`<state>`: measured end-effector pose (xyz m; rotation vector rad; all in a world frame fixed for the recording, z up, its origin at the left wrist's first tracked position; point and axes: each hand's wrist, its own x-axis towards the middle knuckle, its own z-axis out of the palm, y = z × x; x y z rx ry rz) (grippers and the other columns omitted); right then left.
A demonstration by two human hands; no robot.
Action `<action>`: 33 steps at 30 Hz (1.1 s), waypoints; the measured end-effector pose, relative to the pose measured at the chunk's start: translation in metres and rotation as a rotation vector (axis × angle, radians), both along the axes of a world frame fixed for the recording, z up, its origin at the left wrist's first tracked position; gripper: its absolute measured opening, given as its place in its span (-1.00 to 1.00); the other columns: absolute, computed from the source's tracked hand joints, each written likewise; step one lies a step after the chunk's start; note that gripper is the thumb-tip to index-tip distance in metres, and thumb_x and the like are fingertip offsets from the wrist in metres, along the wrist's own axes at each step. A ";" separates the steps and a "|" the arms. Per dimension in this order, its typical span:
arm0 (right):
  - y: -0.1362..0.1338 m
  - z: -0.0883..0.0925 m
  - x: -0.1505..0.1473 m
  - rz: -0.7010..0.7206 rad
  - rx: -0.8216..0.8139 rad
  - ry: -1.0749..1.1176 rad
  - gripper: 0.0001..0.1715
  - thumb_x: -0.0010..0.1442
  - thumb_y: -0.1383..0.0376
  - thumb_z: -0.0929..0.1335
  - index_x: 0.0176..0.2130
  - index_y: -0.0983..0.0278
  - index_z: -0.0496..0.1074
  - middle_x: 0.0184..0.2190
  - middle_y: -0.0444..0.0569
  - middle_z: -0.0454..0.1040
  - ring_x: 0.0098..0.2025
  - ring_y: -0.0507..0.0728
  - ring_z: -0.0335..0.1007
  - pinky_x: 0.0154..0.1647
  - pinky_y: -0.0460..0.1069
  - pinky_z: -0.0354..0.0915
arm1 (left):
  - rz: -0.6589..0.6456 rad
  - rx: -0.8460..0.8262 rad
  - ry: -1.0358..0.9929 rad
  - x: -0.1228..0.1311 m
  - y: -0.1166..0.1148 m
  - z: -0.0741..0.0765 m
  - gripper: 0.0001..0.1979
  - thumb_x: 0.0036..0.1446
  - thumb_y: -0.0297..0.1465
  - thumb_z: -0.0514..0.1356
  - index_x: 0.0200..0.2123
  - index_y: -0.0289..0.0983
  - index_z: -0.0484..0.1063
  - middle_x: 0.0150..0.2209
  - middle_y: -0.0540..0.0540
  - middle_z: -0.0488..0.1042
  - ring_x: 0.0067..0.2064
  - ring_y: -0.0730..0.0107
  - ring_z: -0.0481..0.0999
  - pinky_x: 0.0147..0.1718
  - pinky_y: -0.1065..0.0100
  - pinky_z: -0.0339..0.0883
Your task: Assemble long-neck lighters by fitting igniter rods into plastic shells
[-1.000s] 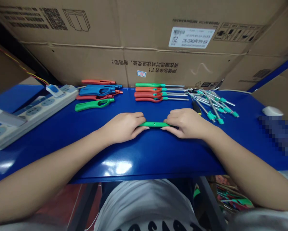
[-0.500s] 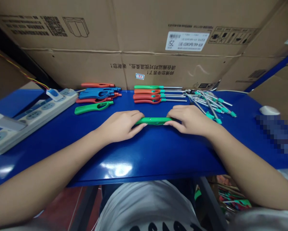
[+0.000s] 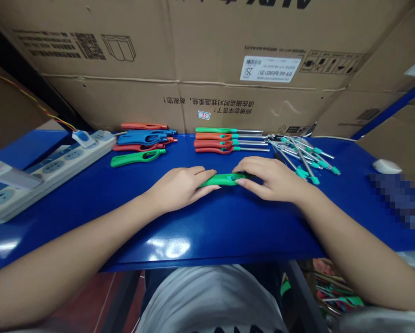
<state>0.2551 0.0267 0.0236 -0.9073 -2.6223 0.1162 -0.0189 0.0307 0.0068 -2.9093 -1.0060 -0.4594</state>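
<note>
Between my two hands, above the blue table point(image 3: 179, 222), lies a green lighter handle point(image 3: 219, 180), held level. My left hand point(image 3: 181, 187) is closed around its left end. At the other end, my right hand point(image 3: 268, 178) pinches it between thumb and fingers, near a teal trigger. The far tip is hidden by my right fingers. Just beyond are stick lighters with metal tubes: a green one point(image 3: 212, 130), an orange one point(image 3: 210, 136) and red ones point(image 3: 212, 149). Right of them is a pile of metal tubes with teal ends point(image 3: 306, 155).
At the back left lie tubeless handles: orange point(image 3: 138, 126), blue point(image 3: 138, 138), red and green point(image 3: 131, 159). A white power strip point(image 3: 59, 166) runs along the left side. Cardboard point(image 3: 207, 51) stands behind. A white mouse-like object point(image 3: 387, 166) sits at right.
The green handle has been turned, so its teal trigger and opening now show. My right hand has shifted slightly left along it. The whole view has tilted a little upward.
</note>
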 end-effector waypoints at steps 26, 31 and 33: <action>0.002 -0.016 -0.012 -0.105 0.099 -0.147 -0.71 0.42 0.20 0.25 -0.10 0.28 0.50 -0.24 0.01 0.63 -0.24 0.19 0.55 -0.22 0.04 0.28 | 0.140 -0.162 0.080 0.009 -0.012 0.006 -0.71 0.40 -0.23 0.07 0.00 -0.23 0.49 -0.16 -0.12 0.56 -0.17 0.14 0.62 -0.30 0.27 0.40; 0.018 -0.011 0.013 -0.140 0.070 -0.120 -0.55 0.30 0.07 0.39 0.07 0.25 0.44 0.01 0.10 0.57 0.05 0.28 0.46 0.05 0.13 0.28 | 0.212 -0.067 0.104 0.005 -0.008 0.008 -0.73 0.40 -0.25 0.07 -0.06 -0.22 0.51 -0.19 -0.09 0.58 -0.21 0.16 0.62 -0.40 0.29 0.33; 0.028 -0.009 0.031 -0.215 0.089 -0.161 -0.49 0.25 0.09 0.43 0.11 0.26 0.42 0.06 0.12 0.54 0.11 0.35 0.40 0.11 0.20 0.25 | 0.239 -0.056 0.102 0.001 -0.003 0.009 -0.73 0.38 -0.25 0.08 -0.09 -0.24 0.53 -0.18 -0.10 0.58 -0.20 0.15 0.62 -0.39 0.29 0.33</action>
